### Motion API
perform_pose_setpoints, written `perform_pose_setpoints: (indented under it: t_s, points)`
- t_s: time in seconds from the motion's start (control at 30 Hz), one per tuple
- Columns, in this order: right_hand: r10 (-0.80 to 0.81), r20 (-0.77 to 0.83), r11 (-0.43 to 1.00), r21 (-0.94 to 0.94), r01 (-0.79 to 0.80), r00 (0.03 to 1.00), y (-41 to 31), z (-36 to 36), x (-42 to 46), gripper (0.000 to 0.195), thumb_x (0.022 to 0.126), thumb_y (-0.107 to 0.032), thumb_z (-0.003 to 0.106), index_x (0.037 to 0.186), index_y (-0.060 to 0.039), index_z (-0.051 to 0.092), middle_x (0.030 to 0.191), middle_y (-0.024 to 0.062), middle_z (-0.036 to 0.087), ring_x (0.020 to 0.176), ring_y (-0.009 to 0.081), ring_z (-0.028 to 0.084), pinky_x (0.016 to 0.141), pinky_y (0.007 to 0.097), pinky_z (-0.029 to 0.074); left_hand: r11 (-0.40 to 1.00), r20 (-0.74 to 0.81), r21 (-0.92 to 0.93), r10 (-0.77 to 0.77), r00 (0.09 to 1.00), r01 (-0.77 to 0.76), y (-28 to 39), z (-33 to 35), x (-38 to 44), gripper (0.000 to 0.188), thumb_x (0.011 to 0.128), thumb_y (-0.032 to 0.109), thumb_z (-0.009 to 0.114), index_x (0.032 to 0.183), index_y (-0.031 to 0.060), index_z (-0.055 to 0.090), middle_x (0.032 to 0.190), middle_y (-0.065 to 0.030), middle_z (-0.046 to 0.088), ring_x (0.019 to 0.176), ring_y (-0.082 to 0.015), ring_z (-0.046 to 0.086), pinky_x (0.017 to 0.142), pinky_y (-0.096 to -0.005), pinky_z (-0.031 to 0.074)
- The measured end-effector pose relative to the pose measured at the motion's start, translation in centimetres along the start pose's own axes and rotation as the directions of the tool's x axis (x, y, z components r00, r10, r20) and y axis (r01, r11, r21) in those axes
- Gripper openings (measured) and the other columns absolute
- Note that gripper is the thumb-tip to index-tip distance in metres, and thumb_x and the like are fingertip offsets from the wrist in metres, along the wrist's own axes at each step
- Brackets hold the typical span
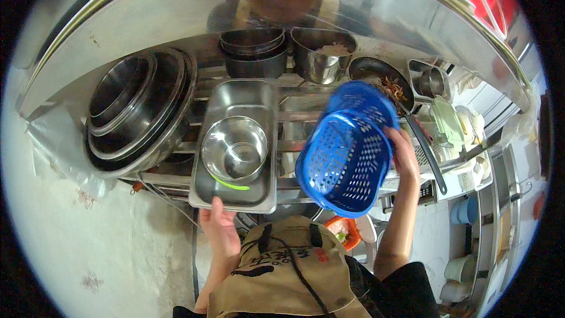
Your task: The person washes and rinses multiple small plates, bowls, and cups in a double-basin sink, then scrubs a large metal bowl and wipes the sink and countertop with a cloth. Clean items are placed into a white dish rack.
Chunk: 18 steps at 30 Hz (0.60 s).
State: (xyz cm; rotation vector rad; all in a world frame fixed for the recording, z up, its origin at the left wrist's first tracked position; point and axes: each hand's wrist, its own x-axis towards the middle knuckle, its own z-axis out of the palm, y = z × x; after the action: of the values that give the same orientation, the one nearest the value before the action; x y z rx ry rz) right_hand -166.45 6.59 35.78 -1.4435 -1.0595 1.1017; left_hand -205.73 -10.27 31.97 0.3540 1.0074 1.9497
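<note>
My left hand (220,229) grips the near edge of a rectangular stainless steel pan (247,195), thumb over its rim. Inside that pan sit a round steel bowl (235,149) and a bright green strip (231,184). On the right, my right hand (404,154) holds blue perforated plastic baskets (348,159) by their right side. One basket appears nested in another, and both tilt towards me, slightly blurred. Beneath the pan and baskets runs a slatted metal rack (300,117).
Large nested steel bowls (141,110) lean at the left. Stacked dark pots (256,59), a steel pot (324,62) and a frying pan (379,75) with food stand behind. Its handle (426,154) juts towards me. An orange container (344,232) is low in front. A steel panel (176,9) overhangs the rack.
</note>
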Motion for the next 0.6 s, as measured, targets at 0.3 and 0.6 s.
perform_pose_setpoints:
  t_s: [0.3, 0.6]
  points:
    - [-0.166, 0.289, 0.962, -0.162, 0.219, 0.943, -1.3, 13.6, 14.5, 0.058, 0.09, -0.059, 0.056, 0.111, -0.0053, 0.066, 0.076, 0.001, 0.064, 0.06, 0.0078, 0.055, 0.048, 0.0264, 0.04, 0.995, 0.071, 0.096, -0.003, 0.997, -0.004, -1.6, 0.4, 3.5, 0.013, 0.096, 0.018, 0.061, 0.089, 0.0103, 0.053, 0.084, -0.003, 0.064, 0.076, -0.0148, 0.063, 0.081, -0.0357, 0.053]
    - [-0.411, 0.037, 0.906, -0.095, 0.413, 0.911, 1.2, 9.1, 6.4, 0.043, 0.098, -0.046, 0.05, 0.115, -0.0088, 0.062, 0.083, 0.0026, 0.066, 0.067, 0.008, 0.057, 0.059, 0.0223, 0.043, 0.777, 0.271, 0.616, -0.363, 0.892, 0.129, -1.0, -1.6, -0.4, 0.03, 0.095, 0.034, 0.058, 0.099, 0.0038, 0.058, 0.094, -0.0079, 0.064, 0.081, -0.0185, 0.062, 0.085, -0.0418, 0.052]
